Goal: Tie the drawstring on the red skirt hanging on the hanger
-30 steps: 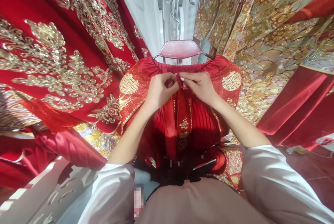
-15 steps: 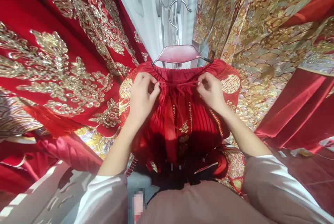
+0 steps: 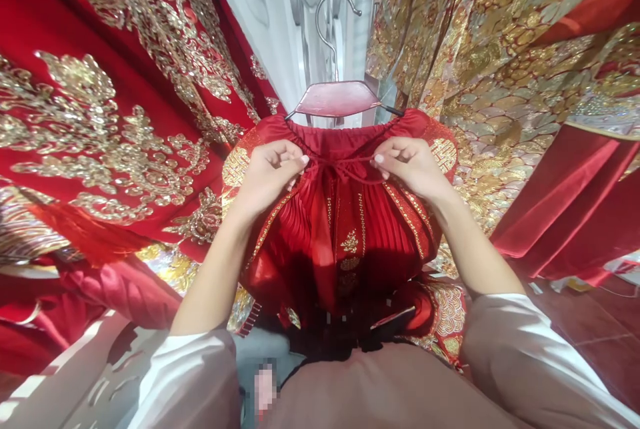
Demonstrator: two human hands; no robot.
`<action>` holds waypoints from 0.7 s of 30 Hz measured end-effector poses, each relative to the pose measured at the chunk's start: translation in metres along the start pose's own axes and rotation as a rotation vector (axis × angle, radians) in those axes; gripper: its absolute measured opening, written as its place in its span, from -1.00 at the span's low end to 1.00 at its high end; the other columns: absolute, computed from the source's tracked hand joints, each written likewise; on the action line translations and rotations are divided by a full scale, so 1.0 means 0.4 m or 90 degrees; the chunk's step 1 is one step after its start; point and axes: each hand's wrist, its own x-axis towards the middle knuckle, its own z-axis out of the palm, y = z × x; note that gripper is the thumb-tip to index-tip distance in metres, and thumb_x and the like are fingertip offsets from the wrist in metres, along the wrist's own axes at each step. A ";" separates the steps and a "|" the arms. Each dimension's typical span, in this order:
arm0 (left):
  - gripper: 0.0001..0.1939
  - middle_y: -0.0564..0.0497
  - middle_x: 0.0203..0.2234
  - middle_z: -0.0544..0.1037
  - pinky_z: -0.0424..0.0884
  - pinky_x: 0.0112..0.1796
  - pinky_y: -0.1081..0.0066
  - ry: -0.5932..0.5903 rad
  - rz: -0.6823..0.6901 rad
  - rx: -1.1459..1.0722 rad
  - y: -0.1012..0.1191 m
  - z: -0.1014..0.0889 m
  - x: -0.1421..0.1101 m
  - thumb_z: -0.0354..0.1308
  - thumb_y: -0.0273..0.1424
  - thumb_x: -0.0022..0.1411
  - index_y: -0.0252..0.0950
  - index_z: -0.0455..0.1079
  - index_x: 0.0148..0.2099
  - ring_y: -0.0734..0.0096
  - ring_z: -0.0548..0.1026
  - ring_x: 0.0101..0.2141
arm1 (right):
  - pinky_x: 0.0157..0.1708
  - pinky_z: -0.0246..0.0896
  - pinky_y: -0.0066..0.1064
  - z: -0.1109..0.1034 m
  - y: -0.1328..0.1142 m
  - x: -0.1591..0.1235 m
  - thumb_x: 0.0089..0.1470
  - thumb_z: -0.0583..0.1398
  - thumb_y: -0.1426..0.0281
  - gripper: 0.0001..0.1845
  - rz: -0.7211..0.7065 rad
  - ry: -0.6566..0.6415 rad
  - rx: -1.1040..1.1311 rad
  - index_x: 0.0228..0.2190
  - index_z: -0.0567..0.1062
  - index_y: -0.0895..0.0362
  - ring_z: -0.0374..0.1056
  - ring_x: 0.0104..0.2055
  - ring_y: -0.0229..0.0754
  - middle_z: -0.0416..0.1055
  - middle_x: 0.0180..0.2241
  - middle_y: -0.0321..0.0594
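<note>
A red pleated skirt (image 3: pixel 373 216) with gold embroidery hangs from a metal hanger (image 3: pixel 341 101) with a pinkish plate. At the front of its gathered waist, a thin red drawstring (image 3: pixel 345 163) is looped and crossed near the middle. My left hand (image 3: pixel 275 172) pinches the drawstring on the left between thumb and forefinger. On the other side my right hand (image 3: pixel 407 166) pinches it too, thumb against forefinger. Both hands lie over the skirt's waistband, a short way apart.
To the left hangs a red garment (image 3: pixel 90 109) with gold sequins. Gold-patterned fabric (image 3: pixel 480 69) and a plain red cloth (image 3: pixel 565 202) hang at the right. Behind the hanger stand pale metal rails (image 3: pixel 300 49). A white slotted surface (image 3: pixel 95 376) lies at lower left.
The drawstring between my hands has changed from a straight stretch to a looped, bow-like crossing. My fingers have shifted their pinch, and the long hanging loop below has been drawn up.
</note>
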 end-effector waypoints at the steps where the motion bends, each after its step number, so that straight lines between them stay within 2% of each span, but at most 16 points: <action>1: -0.85 0.15 -0.76 0.25 0.08 -0.68 0.57 -0.001 0.011 0.008 0.003 -0.002 0.002 0.15 -0.38 0.05 -0.30 0.28 -0.49 0.60 0.17 -0.73 | -0.63 -0.07 -0.56 0.000 0.002 0.000 -0.01 0.25 0.22 -0.71 0.004 -0.006 0.015 -0.52 0.39 0.20 0.08 -0.65 -0.45 0.22 -0.69 -0.41; 3: -0.84 0.15 -0.77 0.24 0.07 -0.69 0.55 -0.019 0.017 0.015 0.012 -0.008 0.001 0.16 -0.37 0.03 -0.30 0.27 -0.50 0.59 0.15 -0.74 | -0.66 -0.12 -0.55 -0.004 0.000 -0.005 -0.01 0.24 0.17 -0.67 0.037 -0.044 -0.012 -0.53 0.40 0.20 0.03 -0.69 -0.46 0.14 -0.74 -0.45; 5: -0.84 0.15 -0.75 0.24 0.07 -0.69 0.54 -0.075 0.030 0.061 0.026 -0.019 -0.001 0.17 -0.37 0.02 -0.30 0.29 -0.51 0.59 0.15 -0.73 | -0.68 -0.19 -0.54 -0.015 -0.012 -0.018 0.00 0.24 0.20 -0.68 0.072 -0.080 -0.117 -0.56 0.42 0.21 -0.06 -0.72 -0.47 0.06 -0.77 -0.47; 6: -0.84 0.14 -0.73 0.26 0.10 -0.67 0.54 -0.102 0.054 0.105 0.034 -0.027 -0.001 0.18 -0.37 0.04 -0.31 0.31 -0.50 0.59 0.18 -0.71 | -0.67 -0.17 -0.53 -0.024 -0.021 -0.026 0.01 0.23 0.22 -0.70 0.069 -0.072 -0.180 -0.55 0.44 0.21 -0.05 -0.71 -0.46 0.09 -0.76 -0.45; 8: -0.88 0.09 -0.63 0.37 0.25 -0.54 0.53 -0.120 0.162 0.212 0.051 -0.050 0.008 0.17 -0.38 0.11 -0.33 0.40 -0.42 0.55 0.31 -0.60 | -0.60 0.03 -0.51 -0.048 -0.036 -0.042 0.04 0.20 0.23 -0.74 0.004 0.025 -0.292 -0.47 0.50 0.20 0.12 -0.63 -0.40 0.28 -0.65 -0.33; 10: -0.83 -0.01 -0.37 0.52 0.36 -0.21 0.46 -0.090 0.301 0.305 0.060 -0.080 0.038 0.13 -0.37 0.18 -0.35 0.46 -0.23 0.47 0.46 -0.32 | -0.35 0.26 -0.37 -0.081 -0.036 -0.053 0.07 0.16 0.19 -0.71 -0.083 0.185 -0.394 -0.29 0.52 0.14 0.35 -0.38 -0.24 0.47 -0.36 -0.17; 12: -0.65 -0.11 -0.06 0.46 0.17 0.09 0.33 -0.071 0.365 0.370 0.057 -0.111 0.084 0.15 -0.36 0.17 -0.39 0.39 0.00 0.38 0.37 -0.02 | -0.07 0.24 -0.16 -0.118 -0.013 -0.058 0.06 0.15 0.09 -0.57 -0.123 0.293 -0.491 -0.12 0.47 0.09 0.35 -0.07 -0.05 0.43 -0.08 -0.08; 13: -0.58 -0.12 -0.01 0.43 0.11 0.13 0.30 -0.083 0.348 0.391 0.051 -0.125 0.108 0.17 -0.35 0.16 -0.41 0.35 0.05 0.38 0.32 0.02 | 0.00 0.19 -0.07 -0.135 0.006 -0.058 0.06 0.13 0.04 -0.48 -0.117 0.307 -0.526 -0.05 0.43 0.09 0.30 0.02 0.02 0.39 -0.01 -0.06; 14: -0.60 -0.10 -0.06 0.45 0.15 0.10 0.33 -0.110 0.298 0.401 0.042 -0.136 0.131 0.17 -0.35 0.16 -0.44 0.35 0.02 0.41 0.34 -0.03 | 0.02 0.17 -0.02 -0.149 0.028 -0.058 0.06 0.09 -0.01 -0.42 -0.101 0.304 -0.546 -0.01 0.40 0.09 0.28 0.05 0.06 0.37 0.01 -0.04; 16: -0.80 0.06 -0.41 0.45 0.30 -0.19 0.51 -0.174 0.168 0.385 0.024 -0.149 0.160 0.09 -0.36 0.23 -0.44 0.39 -0.25 0.55 0.35 -0.35 | 0.00 0.20 -0.01 -0.169 0.072 -0.059 0.11 -0.01 -0.06 -0.37 -0.067 0.279 -0.537 -0.01 0.39 0.13 0.32 0.01 0.05 0.41 -0.04 -0.01; 18: -0.63 0.18 -0.66 0.19 0.17 -0.48 0.59 -0.186 0.090 0.368 0.010 -0.148 0.165 -0.04 -0.38 0.32 -0.34 0.20 -0.55 0.62 0.13 -0.59 | -0.08 0.27 -0.08 -0.185 0.106 -0.061 0.15 -0.10 -0.08 -0.35 -0.046 0.269 -0.502 -0.09 0.43 0.14 0.39 -0.11 -0.01 0.46 -0.16 -0.04; 19: -0.56 0.19 -0.70 0.07 0.07 -0.55 0.57 -0.151 0.085 0.375 0.004 -0.143 0.160 -0.08 -0.38 0.34 -0.30 0.07 -0.62 0.63 0.03 -0.62 | -0.13 0.30 -0.11 -0.194 0.118 -0.062 0.16 -0.13 -0.10 -0.34 -0.037 0.272 -0.483 -0.15 0.46 0.14 0.40 -0.18 -0.04 0.48 -0.24 -0.06; 21: -0.50 0.18 -0.71 -0.05 -0.06 -0.57 0.51 -0.010 0.123 0.394 -0.008 -0.127 0.141 -0.07 -0.37 0.35 -0.27 -0.08 -0.64 0.61 -0.06 -0.62 | -0.28 0.34 -0.17 -0.217 0.136 -0.060 0.14 -0.16 -0.13 -0.31 -0.005 0.271 -0.428 -0.31 0.48 0.13 0.41 -0.33 -0.09 0.46 -0.41 -0.12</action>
